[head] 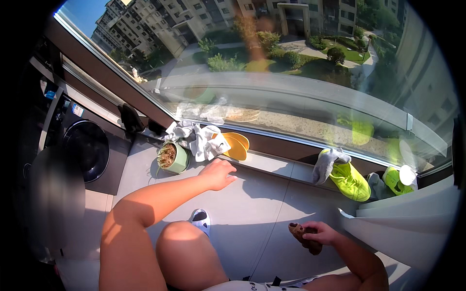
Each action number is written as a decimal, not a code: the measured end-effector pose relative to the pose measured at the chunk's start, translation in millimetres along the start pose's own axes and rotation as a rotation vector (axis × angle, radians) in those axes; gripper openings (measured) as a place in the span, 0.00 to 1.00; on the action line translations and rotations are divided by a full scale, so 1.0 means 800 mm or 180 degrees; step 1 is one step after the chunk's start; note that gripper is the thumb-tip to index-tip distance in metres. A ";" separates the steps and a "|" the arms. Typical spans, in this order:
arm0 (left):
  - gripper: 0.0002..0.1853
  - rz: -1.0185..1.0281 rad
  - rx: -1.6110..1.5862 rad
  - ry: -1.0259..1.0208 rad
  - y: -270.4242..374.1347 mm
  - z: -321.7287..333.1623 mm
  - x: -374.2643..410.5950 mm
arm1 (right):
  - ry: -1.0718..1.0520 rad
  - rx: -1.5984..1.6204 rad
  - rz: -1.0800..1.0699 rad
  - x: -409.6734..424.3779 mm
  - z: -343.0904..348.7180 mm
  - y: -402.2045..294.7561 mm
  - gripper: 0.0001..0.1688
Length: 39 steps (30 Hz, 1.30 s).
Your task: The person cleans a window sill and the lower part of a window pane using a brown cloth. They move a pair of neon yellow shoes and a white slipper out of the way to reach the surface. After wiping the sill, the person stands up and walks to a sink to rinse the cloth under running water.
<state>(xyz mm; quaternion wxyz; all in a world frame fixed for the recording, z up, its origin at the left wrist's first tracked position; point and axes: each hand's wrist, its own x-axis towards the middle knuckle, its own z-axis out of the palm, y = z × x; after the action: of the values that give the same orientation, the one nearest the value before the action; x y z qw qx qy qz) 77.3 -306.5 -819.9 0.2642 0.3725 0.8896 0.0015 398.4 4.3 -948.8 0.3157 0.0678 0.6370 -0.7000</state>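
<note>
My left hand [218, 174] reaches out over the tiled floor, its fingers apart and nothing visible in them. Just beyond it, white socks [207, 143], one with a Nike swoosh, lie heaped on the window ledge. Yellow insoles [238, 145] lean beside the socks, close to my fingertips but apart from them. Lower right, my right hand [322, 232] grips a small brown item [307, 240] that looks like a child's shoe; my fingers hide part of it.
A green pot of dry mulch [178, 160] stands left of the socks. Rightward are a neon-yellow sneaker [349, 180], a grey sock [324, 167] draped over it, and another sneaker [395, 182]. A front-loading washer [87, 151] is at left, a white curtain [400, 225] at right, window glass [291, 91] ahead.
</note>
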 end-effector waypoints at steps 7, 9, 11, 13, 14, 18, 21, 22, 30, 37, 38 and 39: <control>0.56 -0.1739 -0.1049 0.1087 -0.173 0.049 0.078 | 0.0911 0.0081 0.0733 -0.004 0.063 -0.095 0.22; 0.53 -0.1713 -0.1181 0.1332 -0.180 0.068 0.103 | 0.1159 0.0205 0.0449 0.025 0.078 -0.127 0.23; 0.49 -0.1639 -0.1309 0.1659 -0.193 0.086 0.116 | 0.1133 0.0304 0.0286 0.069 0.091 -0.171 0.25; 0.38 -0.1520 -0.1455 0.2249 -0.199 0.099 0.120 | 0.1022 0.0381 0.0223 0.133 0.095 -0.215 0.28; 0.36 -0.1433 -0.1410 0.2333 -0.202 0.106 0.121 | 0.1062 0.0407 0.0187 0.166 0.096 -0.229 0.30; 0.24 -0.1075 -0.1441 0.2655 -0.211 0.109 0.126 | 0.1365 0.0146 0.0394 0.294 0.080 -0.250 0.35; 0.18 -0.0805 -0.1383 0.2875 -0.228 0.114 0.127 | 0.1147 0.0429 0.0123 0.359 0.067 -0.236 0.36; 0.17 -0.0799 -0.1420 0.2803 -0.230 0.114 0.124 | 0.0963 0.0536 -0.0044 0.369 0.065 -0.230 0.37; 0.13 -0.0318 -0.2315 0.2904 -0.262 0.107 0.100 | 0.1231 0.0339 -0.0745 0.298 0.086 -0.231 0.39; 0.19 0.0862 -0.5003 0.1164 -0.124 0.040 0.052 | 0.1785 0.0009 -0.0747 0.089 0.014 -0.246 0.36; 0.20 0.0928 -0.5147 0.0893 -0.102 0.028 0.049 | 0.1996 0.0363 -0.0666 0.059 0.009 -0.245 0.37; 0.20 0.0910 -0.5183 0.0747 -0.076 0.012 0.050 | 0.2097 0.1190 -0.0471 0.034 0.002 -0.240 0.38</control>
<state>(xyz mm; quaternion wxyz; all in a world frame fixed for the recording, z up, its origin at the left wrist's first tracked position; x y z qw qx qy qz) 18.6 -325.9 -859.3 0.3537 0.1717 0.5763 0.7164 275.8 -9.0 -798.7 0.0249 0.2993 0.5688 -0.7657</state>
